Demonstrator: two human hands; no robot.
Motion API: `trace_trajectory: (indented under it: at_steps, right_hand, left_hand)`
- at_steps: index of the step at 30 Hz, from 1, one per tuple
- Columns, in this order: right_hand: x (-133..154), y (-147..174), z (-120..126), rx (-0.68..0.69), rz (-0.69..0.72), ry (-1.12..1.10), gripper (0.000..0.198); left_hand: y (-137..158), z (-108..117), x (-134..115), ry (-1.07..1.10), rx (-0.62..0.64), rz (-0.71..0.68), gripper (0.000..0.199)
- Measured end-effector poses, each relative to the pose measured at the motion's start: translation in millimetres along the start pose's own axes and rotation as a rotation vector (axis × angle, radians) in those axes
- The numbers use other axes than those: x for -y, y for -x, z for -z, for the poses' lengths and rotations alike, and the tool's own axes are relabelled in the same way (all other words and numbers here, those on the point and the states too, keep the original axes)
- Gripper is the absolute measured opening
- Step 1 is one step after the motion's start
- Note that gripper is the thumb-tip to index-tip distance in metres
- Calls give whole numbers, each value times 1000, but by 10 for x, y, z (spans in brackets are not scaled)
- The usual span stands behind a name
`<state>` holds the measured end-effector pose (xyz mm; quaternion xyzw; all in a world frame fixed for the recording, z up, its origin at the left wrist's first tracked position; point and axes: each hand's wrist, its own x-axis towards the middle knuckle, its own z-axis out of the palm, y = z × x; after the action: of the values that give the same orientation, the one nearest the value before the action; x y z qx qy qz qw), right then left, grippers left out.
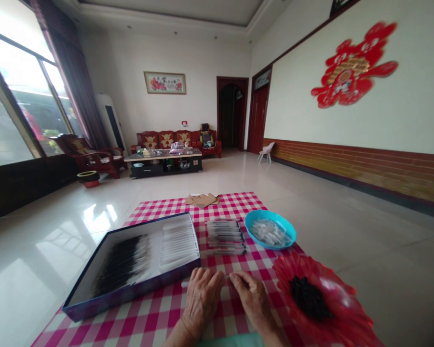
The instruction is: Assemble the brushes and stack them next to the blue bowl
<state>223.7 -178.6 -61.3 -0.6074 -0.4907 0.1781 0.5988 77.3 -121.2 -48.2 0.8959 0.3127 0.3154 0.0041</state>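
My left hand (204, 291) is closed around a slim whitish pen barrel (184, 284), whose end sticks out on the left. At the pen's other end my right hand (251, 294) pinches with thumb and forefinger; any small part between those fingertips is hidden. Just beyond my hands lies a row of pens (224, 236) with clear barrels and dark ends. Left of them, a shallow dark-blue box (130, 298) holds many thin black-and-white rods (125, 260) and a row of white tubes (179, 241).
A blue bowl (252, 236) of small clear pieces stands behind my right hand. To the right sits a red flower-shaped dish (342, 294) with small black parts. Torn cardboard (202, 200) lies at the far edge of the checked tablecloth (148, 313).
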Motion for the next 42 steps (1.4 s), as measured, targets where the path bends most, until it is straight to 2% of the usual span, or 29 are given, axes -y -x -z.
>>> trace_trajectory:
  at_steps: [8,12,15,18,22,28,30,34,37,42]
  right_hand:
    - [-26,-8,-7,95,29,-117,18]
    - [-43,27,-54,96,-17,-185,34]
    - [-31,26,-76,38,-6,-87,26]
    - [-27,3,-79,30,65,19,23]
    - [-42,0,-64,70,126,-11,19]
    - [-11,40,-64,83,7,-143,32]
    - [-17,27,-70,57,-25,-107,27]
    - [-69,-12,-73,43,59,4,22]
    - [-76,-3,-67,67,108,-25,19]
    - [-16,39,-63,98,19,-111,31]
  left_hand:
    - [11,17,85,-7,21,3,19]
    - [21,0,115,2,24,14,19]
    - [23,-7,120,14,24,12,20]
    - [26,-7,118,24,29,13,21]
    - [24,-4,123,27,37,16,20]
    - [13,-7,121,21,51,11,21]
    - [16,-8,115,17,53,12,22]
    - [23,-7,111,17,52,5,22]
    - [20,-2,112,26,43,5,22]
    - [14,-9,117,36,3,-21,21]
